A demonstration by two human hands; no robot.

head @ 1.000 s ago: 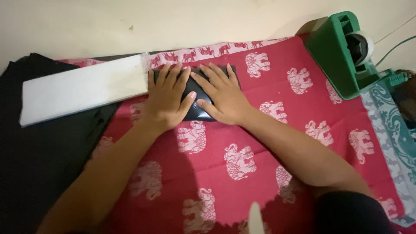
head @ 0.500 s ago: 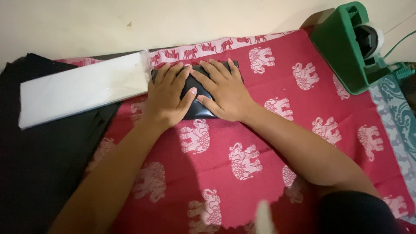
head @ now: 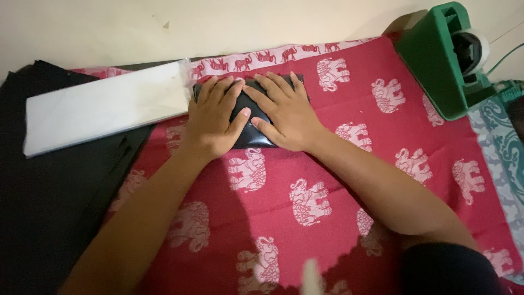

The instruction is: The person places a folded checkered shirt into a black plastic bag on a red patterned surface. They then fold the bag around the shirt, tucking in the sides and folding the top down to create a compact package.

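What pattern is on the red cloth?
Pale elephants on the red cloth, clearest in the head view.

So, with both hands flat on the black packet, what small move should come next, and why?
Probably slide both palms outward to flatten it: the left hand and right hand cover only the middle of the black packet, whose glossy near edge looks slightly puffed on the red elephant cloth.

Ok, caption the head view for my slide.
Both hands, left and right, press flat on a black packet on a red elephant-print cloth.
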